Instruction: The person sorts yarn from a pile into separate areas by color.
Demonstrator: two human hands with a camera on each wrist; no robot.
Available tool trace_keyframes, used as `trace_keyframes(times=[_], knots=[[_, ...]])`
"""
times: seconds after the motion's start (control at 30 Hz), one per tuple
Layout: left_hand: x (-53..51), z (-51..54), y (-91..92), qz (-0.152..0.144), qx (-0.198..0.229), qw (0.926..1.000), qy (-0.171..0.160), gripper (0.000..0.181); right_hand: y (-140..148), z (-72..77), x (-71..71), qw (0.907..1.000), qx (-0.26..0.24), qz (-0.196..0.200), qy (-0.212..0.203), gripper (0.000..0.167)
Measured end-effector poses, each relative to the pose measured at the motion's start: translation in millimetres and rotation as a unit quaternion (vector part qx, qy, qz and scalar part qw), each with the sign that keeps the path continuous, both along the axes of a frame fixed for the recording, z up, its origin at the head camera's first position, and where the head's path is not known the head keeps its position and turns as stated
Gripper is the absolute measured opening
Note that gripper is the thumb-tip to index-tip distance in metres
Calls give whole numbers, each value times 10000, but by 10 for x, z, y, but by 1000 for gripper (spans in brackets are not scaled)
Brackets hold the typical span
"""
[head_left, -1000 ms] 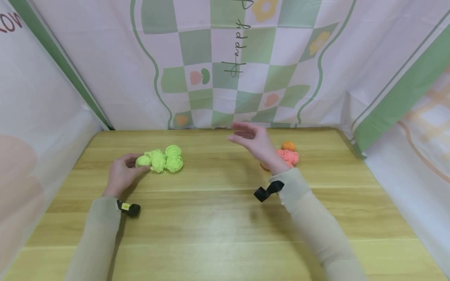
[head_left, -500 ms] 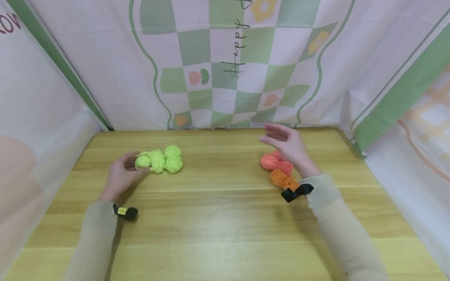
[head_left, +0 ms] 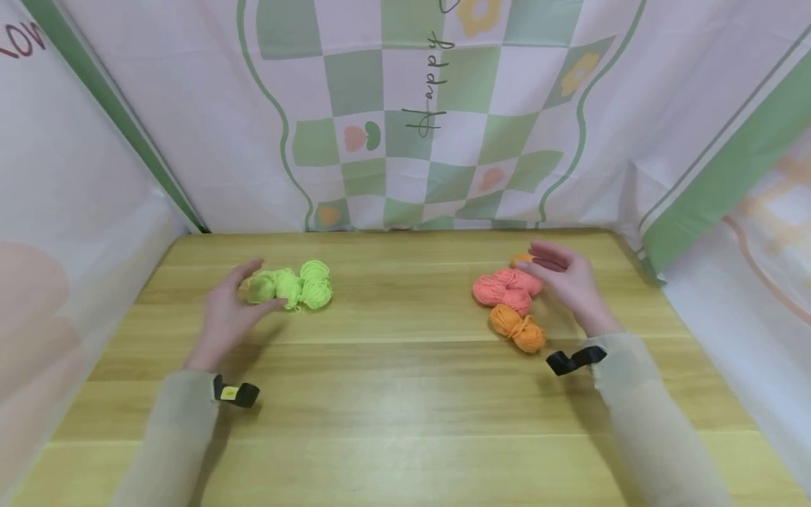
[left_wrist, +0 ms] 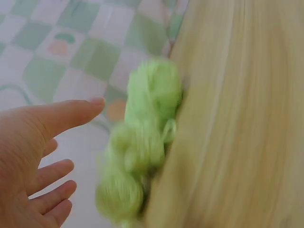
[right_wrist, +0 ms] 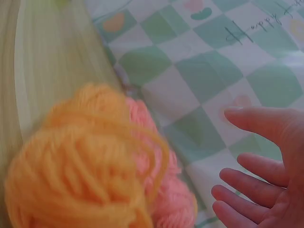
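The left hand (head_left: 231, 313), fingers spread and grasping nothing, is beside yellow-green yarn (head_left: 288, 289) at centre left of the frame. The right hand (head_left: 567, 282), loosely spread and likewise unladen, is near pink yarn (head_left: 503, 290) at centre right. Orange yarn (head_left: 516, 329) shows in 2 places, below and above the pink, on the wooden table (head_left: 393, 408). A checked cloth (head_left: 355, 84) fills the upper middle.

A pale yellow-brown, wood-grained worktop (head_left: 393, 405) runs back to a white fabric hanging (head_left: 407, 179) printed with sage-green checks (head_left: 355, 81), wavy green border lines (head_left: 284, 141), yellow flowers (head_left: 579, 74) and a dark, sideways, handwritten-style "Happy" (head_left: 427, 84). The white fabric panel (head_left: 63, 162) at left bears a green stripe (head_left: 111, 102) and dark red lettering (head_left: 24, 40); the white fabric panel at right (head_left: 716, 331), a broad green band (head_left: 741, 162) and peach plaid (head_left: 779, 201).
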State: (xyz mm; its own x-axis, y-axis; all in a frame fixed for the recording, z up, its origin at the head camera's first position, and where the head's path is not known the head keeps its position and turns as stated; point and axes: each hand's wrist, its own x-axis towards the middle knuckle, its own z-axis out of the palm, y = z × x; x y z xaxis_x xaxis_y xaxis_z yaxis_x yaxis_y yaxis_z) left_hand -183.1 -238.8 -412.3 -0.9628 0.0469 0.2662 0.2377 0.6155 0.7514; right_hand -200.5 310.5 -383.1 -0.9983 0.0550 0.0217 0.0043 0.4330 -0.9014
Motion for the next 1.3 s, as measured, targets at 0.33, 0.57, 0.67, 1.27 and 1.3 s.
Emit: trace_keyframes(times=[0.33,0.57,0.67,1.27,1.3], knots=[[149,78,662,-964,-146,9952,124,80,236,-83,-39,9992,255,-165,-250,84],[246,25,1083,-1726,-183,9846,195,78,334,-108,-119,9983,482,-28,-341,87],[270,3,1226,-1989,-190,9796,222,78,348,-110,-165,9975,557,0,-430,88],[176,-96,2075,-3117,-213,9488,475,76,358,-213,-444,9946,740,271,-670,87],[168,-88,2137,-3176,-178,9469,471,76,359,-225,-462,9946,717,307,-682,86]])
